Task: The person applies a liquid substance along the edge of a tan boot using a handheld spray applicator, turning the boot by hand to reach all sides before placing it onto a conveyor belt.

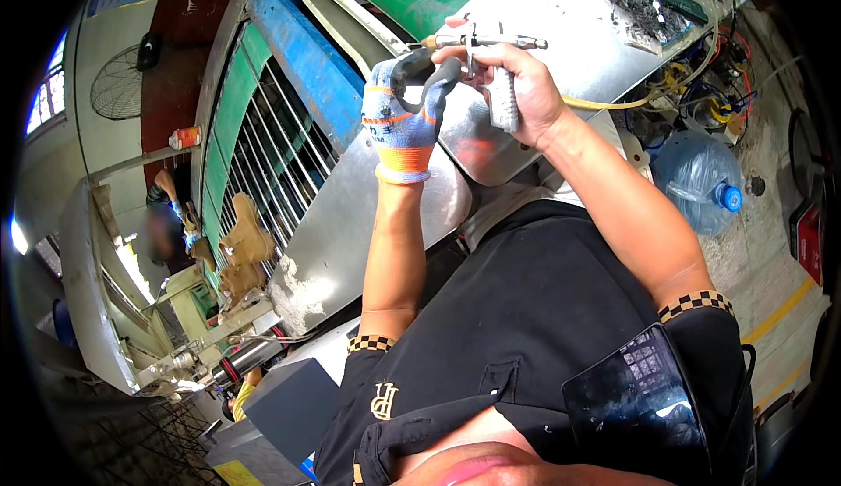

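Observation:
My bare right hand (526, 83) is wrapped around a metal spray gun (504, 100) with a grey ribbed handle. Its slim barrel lies level, the copper-coloured tip toward my left. On my left hand (403, 113) is a blue and orange knit glove with a dark coated palm. Its thumb and forefinger curl into a ring, and their tips meet at the front of the gun, close to my right fingers. Exactly what those tips press on is partly hidden. Below both hands sits a shiny rounded metal surface (491, 144).
A yellow hose (613, 104) runs right toward tangled cables. There stands a large clear water bottle (696, 179). Tools and black debris lie on the metal tabletop (561, 13). At left are a barred green frame (272, 127), brown work gloves (247, 236) and another person (166, 223).

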